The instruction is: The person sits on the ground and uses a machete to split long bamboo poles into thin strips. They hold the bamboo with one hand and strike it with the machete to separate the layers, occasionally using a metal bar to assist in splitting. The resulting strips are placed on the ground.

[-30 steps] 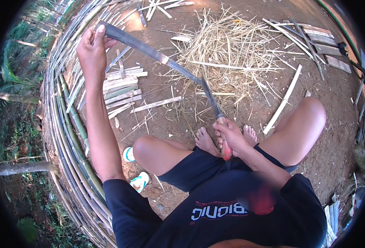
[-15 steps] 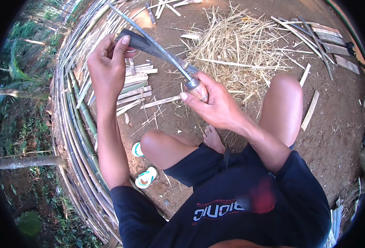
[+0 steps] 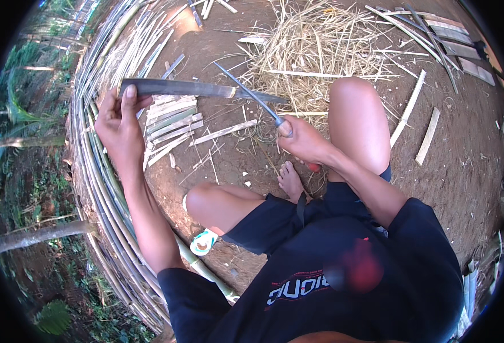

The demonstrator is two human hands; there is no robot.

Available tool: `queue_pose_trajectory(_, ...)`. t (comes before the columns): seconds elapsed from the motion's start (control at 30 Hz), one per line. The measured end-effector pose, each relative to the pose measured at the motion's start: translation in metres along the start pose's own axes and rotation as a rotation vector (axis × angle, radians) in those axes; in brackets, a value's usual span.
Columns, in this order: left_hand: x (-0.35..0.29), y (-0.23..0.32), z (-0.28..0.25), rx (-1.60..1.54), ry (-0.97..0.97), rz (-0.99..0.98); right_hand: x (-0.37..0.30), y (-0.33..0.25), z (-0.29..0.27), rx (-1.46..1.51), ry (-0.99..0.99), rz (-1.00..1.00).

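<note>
My left hand pinches the end of a dark bamboo strip between thumb and fingers. The strip lies across in front of me, with a pale node ring toward its right end. In my right hand is a long narrow knife, gripped by its wooden handle. A red handle end shows below that fist. The blade slants up to the left and crosses over the strip near the node; whether the two touch, I cannot tell.
A heap of pale bamboo shavings lies ahead, beside a stack of split slats on the dirt. Long bamboo poles line the left side. A sandal sits by my knee; more slats lie far right.
The strip has swung nearer to level, and my left hand has moved left and down. My right hand has drawn down and to the right with the knife, its blade now farther from the left hand.
</note>
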State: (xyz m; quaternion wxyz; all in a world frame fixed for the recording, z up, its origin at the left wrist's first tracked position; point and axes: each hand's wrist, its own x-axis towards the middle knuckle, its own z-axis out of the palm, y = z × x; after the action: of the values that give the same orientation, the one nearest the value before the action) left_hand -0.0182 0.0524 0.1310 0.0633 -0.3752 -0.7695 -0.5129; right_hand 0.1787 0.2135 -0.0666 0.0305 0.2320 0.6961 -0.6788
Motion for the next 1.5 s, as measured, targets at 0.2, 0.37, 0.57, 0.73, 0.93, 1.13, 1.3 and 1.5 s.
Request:
queue_pose_trajectory(0.2, -0.006, -0.014, -0.010, -0.012, 0.011, 0.007, -0.002, 0.011, 0.018, -0.019, 0.026, -0.275)
queue_pose_trajectory(0.37, -0.004, -0.015, -0.011, -0.023, -0.001, -0.014, 0.010, 0.026, -0.004, -0.007, 0.009, 0.070)
queue_pose_trajectory(0.57, 0.025, -0.029, 0.004, -0.065, -0.011, 0.024, 0.002, -0.006, -0.006, 0.231, 0.002, -0.045)
queue_pose_trajectory(0.73, 0.064, -0.041, 0.024, -0.124, -0.026, 0.038, -0.010, -0.052, -0.009, 0.211, 0.090, -0.229)
queue_pose_trajectory(0.93, 0.085, -0.029, 0.030, -0.142, -0.180, -0.066, -0.021, -0.054, -0.021, 0.185, 0.194, -0.276)
queue_pose_trajectory(1.13, 0.090, -0.043, 0.048, -0.269, -0.089, 0.174, -0.018, -0.061, -0.030, 0.263, 0.153, -0.314)
queue_pose_trajectory(1.3, 0.089, -0.032, 0.053, -0.298, -0.149, 0.120, -0.016, -0.063, -0.034, 0.263, 0.165, -0.316)
queue_pose_trajectory(1.5, 0.075, -0.018, 0.057, -0.235, -0.104, 0.111, -0.020, -0.060, -0.031, 0.242, 0.149, -0.361)
